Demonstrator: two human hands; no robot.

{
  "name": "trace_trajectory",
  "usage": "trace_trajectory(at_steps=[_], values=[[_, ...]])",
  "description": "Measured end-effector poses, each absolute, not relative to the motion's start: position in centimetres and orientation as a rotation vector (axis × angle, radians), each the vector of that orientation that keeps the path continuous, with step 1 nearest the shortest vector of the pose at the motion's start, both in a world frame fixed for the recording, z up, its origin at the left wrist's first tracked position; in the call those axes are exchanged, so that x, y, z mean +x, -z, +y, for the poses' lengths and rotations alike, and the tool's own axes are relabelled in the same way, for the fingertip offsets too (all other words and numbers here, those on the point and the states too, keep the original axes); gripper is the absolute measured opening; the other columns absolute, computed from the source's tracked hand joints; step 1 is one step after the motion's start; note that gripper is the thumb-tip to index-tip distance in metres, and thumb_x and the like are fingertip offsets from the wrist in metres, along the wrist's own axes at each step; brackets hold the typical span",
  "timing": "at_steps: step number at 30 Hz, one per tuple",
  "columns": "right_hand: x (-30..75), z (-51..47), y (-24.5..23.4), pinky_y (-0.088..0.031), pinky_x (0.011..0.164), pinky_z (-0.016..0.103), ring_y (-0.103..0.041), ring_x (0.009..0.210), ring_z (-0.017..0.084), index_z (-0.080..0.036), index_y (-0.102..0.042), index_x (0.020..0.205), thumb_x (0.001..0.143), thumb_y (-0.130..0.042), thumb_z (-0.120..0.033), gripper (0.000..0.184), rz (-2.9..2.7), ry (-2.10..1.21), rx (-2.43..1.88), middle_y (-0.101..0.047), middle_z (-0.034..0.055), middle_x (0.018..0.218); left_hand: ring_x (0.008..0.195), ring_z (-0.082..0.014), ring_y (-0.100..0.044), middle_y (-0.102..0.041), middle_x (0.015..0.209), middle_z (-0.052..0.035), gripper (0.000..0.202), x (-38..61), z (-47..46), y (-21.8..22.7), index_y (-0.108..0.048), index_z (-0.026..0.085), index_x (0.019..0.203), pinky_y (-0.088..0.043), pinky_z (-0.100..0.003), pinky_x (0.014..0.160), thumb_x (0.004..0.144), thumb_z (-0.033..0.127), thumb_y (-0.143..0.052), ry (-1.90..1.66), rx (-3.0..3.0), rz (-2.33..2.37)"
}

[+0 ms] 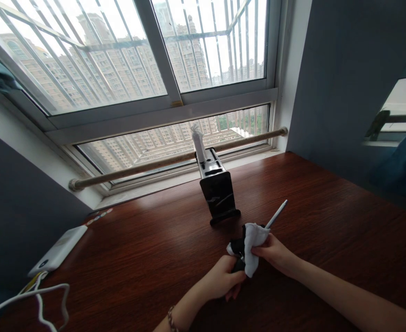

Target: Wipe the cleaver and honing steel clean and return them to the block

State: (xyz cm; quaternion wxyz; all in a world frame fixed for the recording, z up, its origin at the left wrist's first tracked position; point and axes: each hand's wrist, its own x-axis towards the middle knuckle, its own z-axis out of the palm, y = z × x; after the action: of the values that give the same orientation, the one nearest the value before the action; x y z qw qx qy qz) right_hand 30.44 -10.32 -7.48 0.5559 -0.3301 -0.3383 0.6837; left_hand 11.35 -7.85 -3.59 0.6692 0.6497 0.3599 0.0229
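Observation:
My left hand (222, 279) is closed around the black handle (238, 265) of a tool held just above the table. In my right hand (272, 252) is a white cloth (253, 242), pinched by the fingers and draped against the tool's black part. A thin silver rod (277, 213) sticks out beyond the cloth to the upper right; whether it joins the black handle is hidden by the cloth. Past the hands stands a black knife block (219, 191) with slots in its top. A white, plastic-wrapped piece (198, 143) rises upright from its far end.
The reddish-brown wooden table (147, 249) spreads under everything. At left lies a white box-like device (59, 251), with white cables (50, 293) in front of it. Behind the table run a window ledge and a horizontal pipe (154, 163), below a barred window.

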Motion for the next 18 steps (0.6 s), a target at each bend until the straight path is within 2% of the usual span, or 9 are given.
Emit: trace_trajectory(at_steps=[5, 18], values=[[30.38, -10.27, 7.4, -0.043, 0.084, 0.032, -0.059, 0.09, 0.017, -0.014, -0.06, 0.103, 0.063, -0.079, -0.017, 0.044, -0.796, -1.623, -0.772, -0.066, 0.0058, 0.096, 0.03, -0.0055, -0.037, -0.048, 0.042, 0.007, 0.011, 11.31, -7.85, 3.6, -0.048, 0.015, 0.082, -0.027, -0.013, 0.027, 0.073, 0.015, -0.041, -0.049, 1.454, 0.813], [30.46, -10.45, 6.93, -0.043, 0.085, 0.031, -0.058, 0.093, 0.019, -0.015, -0.061, 0.101, 0.066, -0.077, -0.021, 0.039, -0.853, -1.617, -0.784, -0.065, 0.0055, 0.096, 0.03, -0.0053, -0.038, -0.049, 0.043, 0.0064, 0.008, 11.18, -7.78, 3.67, -0.048, 0.014, 0.079, -0.027, -0.014, 0.028, 0.073, 0.015, -0.041, -0.041, 1.468, 0.805]])
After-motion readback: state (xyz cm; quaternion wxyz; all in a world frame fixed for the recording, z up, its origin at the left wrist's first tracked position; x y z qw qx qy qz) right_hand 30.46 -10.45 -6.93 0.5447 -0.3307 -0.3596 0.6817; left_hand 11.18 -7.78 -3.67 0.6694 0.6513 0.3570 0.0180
